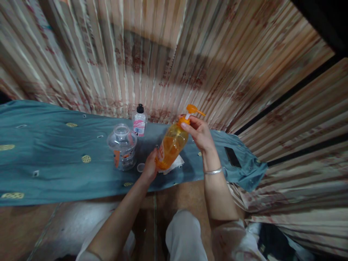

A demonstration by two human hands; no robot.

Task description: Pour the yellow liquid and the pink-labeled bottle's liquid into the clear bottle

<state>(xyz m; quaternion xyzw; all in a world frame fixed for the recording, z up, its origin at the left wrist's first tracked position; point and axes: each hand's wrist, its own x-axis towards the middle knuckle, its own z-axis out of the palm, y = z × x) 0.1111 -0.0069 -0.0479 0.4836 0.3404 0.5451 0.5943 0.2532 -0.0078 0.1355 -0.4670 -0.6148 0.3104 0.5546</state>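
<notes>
A clear pump bottle [173, 144] with orange liquid inside is held tilted above the cloth, its orange pump head [192, 108] up and to the right. My left hand [150, 165] is closed around its lower end. Near the top, my right hand [199, 132] grips the orange collar between thumb and fingers. Under the bottle lies a white tissue [176, 165], partly hidden by it. Left of my left hand stand a clear plastic jar [123, 148] without a lid and, behind it, a small clear bottle [139, 122] with a black cap. A small round clear lid [141, 167] lies beside the jar.
A teal patterned cloth [62, 163] covers the long narrow table. A black phone [232, 157] lies at the right end. Pleated floral curtains [163, 65] hang right behind the table and along the right side. My knees [183, 232] are close to the front edge.
</notes>
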